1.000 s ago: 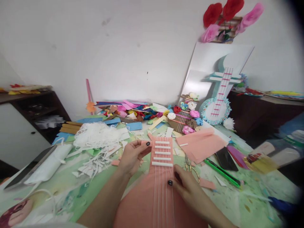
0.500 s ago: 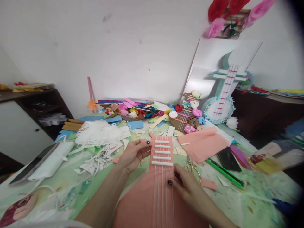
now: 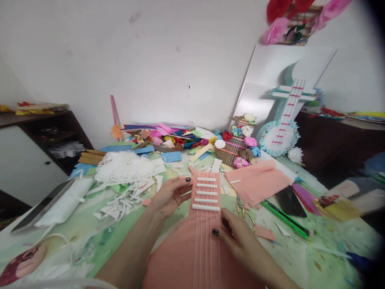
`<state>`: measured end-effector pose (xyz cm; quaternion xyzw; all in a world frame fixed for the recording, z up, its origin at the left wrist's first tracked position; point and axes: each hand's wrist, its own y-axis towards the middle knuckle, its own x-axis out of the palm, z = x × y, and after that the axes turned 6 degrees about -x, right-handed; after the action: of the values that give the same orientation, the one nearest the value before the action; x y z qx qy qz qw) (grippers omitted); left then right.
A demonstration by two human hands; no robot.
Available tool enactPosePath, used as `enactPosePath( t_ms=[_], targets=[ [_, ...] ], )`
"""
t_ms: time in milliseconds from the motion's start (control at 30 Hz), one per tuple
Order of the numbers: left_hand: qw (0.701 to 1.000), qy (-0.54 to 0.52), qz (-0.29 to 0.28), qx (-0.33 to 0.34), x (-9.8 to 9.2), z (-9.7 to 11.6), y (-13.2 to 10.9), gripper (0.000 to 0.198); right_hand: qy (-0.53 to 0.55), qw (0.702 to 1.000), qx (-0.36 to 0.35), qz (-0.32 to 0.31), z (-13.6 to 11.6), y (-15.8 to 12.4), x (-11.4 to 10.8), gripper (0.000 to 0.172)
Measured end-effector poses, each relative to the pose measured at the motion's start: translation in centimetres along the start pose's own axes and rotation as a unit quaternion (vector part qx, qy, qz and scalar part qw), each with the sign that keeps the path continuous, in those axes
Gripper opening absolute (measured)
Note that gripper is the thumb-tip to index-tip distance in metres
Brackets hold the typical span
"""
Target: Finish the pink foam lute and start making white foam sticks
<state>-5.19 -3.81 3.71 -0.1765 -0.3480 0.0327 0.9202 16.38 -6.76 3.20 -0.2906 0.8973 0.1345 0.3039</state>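
A salmon-pink paper guitar lies in front of me, its neck pointing away, with white strings and several white fret bars across the neck. My left hand grips the neck's left edge, fingers curled, thumb on top. My right hand presses on the right side where the neck meets the body, fingers bent, thumb on the paper near the strings.
Gold-handled scissors lie right of the neck, beside pink paper sheets, a green pen and a dark phone. White string and scraps pile up at left. Finished paper guitars and flowers lean against the back wall.
The view has shifted slightly; both hands keep their places on the pink guitar.
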Motion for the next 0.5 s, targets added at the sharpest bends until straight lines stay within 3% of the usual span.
enactPosePath(
  t_ms=[500],
  targets=[
    [1.000, 0.006, 0.001, -0.007, 0.06, 0.23, -0.06, 0.005, -0.012, 1.000, 0.000, -0.006, -0.12, -0.10, -0.11, 0.012]
  ],
)
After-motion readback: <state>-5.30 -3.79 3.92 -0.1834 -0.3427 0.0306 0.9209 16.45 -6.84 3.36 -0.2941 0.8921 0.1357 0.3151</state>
